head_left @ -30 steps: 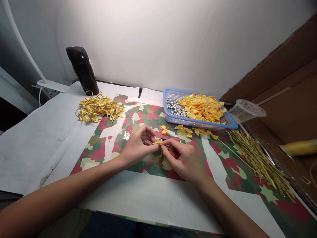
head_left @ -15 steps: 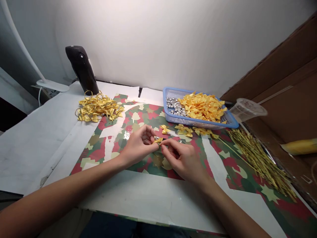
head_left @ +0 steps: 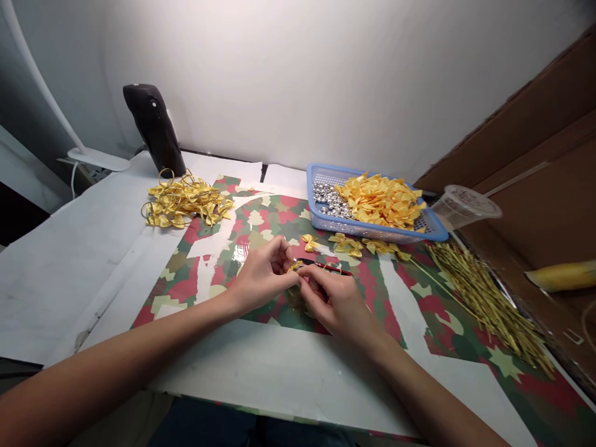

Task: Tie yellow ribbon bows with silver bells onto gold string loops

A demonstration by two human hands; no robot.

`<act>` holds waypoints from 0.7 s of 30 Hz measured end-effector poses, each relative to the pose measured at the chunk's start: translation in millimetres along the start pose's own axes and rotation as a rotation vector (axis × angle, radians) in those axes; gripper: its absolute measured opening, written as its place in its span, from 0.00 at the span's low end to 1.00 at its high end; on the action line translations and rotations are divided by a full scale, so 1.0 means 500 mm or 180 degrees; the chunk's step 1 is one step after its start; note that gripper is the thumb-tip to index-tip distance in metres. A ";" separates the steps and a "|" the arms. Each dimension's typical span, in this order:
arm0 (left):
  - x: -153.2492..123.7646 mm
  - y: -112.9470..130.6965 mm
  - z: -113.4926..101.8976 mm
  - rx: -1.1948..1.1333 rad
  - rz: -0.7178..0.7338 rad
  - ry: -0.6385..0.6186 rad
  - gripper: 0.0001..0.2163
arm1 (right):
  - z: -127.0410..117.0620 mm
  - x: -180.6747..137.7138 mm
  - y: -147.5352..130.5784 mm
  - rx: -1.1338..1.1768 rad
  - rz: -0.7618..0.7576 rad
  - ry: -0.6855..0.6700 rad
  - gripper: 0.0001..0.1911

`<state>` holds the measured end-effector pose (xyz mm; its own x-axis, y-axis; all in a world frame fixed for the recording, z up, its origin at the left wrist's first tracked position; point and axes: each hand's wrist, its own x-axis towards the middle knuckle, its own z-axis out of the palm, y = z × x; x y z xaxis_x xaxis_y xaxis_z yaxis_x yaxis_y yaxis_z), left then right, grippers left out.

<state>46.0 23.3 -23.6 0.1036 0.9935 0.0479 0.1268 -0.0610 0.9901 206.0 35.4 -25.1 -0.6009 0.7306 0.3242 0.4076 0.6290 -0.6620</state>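
My left hand [head_left: 261,274] and my right hand [head_left: 331,300] meet over the middle of the patterned mat [head_left: 261,230]. Both pinch one small yellow ribbon bow [head_left: 294,266] between fingertips. A thin gold loop hangs below the bow and is mostly hidden by my fingers. A few loose yellow bows [head_left: 345,244] lie on the mat just beyond my hands.
A blue basket [head_left: 321,222] at the back right holds yellow bows [head_left: 379,200] and small silver bells [head_left: 326,200]. Finished gold-looped bows [head_left: 184,200] are piled at back left by a dark stand [head_left: 154,129]. Gold wire ties [head_left: 484,297] lie right, near a plastic cup [head_left: 463,207].
My right hand's fingers have curled in closer to the left hand around the bow. The hands stay in nearly the same place.
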 end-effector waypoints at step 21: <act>0.003 -0.008 -0.005 0.0361 0.0064 -0.0033 0.07 | 0.014 -0.002 0.001 -0.0080 -0.0050 -0.0033 0.09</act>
<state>43.1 25.1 -27.1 0.1173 0.9909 0.0656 0.2354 -0.0919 0.9676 201.9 33.0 -30.7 -0.6144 0.7179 0.3273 0.4151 0.6469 -0.6397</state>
